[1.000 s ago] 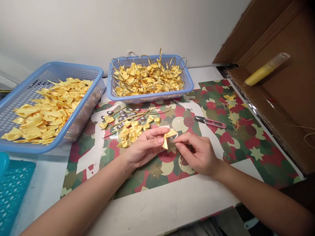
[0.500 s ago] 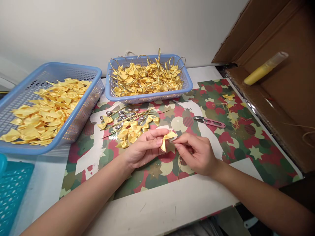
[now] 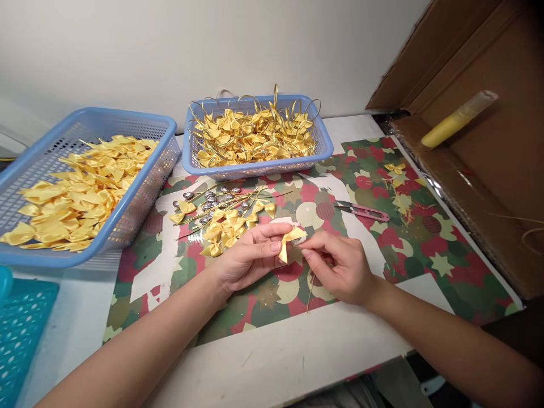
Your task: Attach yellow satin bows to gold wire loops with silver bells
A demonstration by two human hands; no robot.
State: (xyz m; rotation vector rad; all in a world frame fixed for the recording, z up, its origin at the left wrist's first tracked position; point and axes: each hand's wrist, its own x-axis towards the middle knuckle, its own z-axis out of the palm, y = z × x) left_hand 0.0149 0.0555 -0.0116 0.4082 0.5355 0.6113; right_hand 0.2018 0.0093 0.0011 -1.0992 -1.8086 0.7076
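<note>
My left hand [image 3: 255,255] pinches a yellow satin ribbon bow [image 3: 287,243] between thumb and fingers, above the patterned paper. Just to its right, my right hand [image 3: 340,263] is closed in a pinch on a thin gold cord [image 3: 310,294], whose end hangs below the fingers. Something small and pale lies between the bow and my right fingertips, too small to make out. Behind my left hand is a pile of yellow bows [image 3: 227,226]. Several silver bells [image 3: 209,198] and loose gold cords [image 3: 229,203] lie beside that pile.
A blue basket [image 3: 259,170] at the back holds bows with gold loops. Another blue basket [image 3: 97,249] of bows stands left. Pink-handled thread snips [image 3: 361,211] lie right of centre. A cardboard box [image 3: 480,187] with a yellow tube [image 3: 457,122] borders the right. A teal basket [image 3: 29,328] sits front left.
</note>
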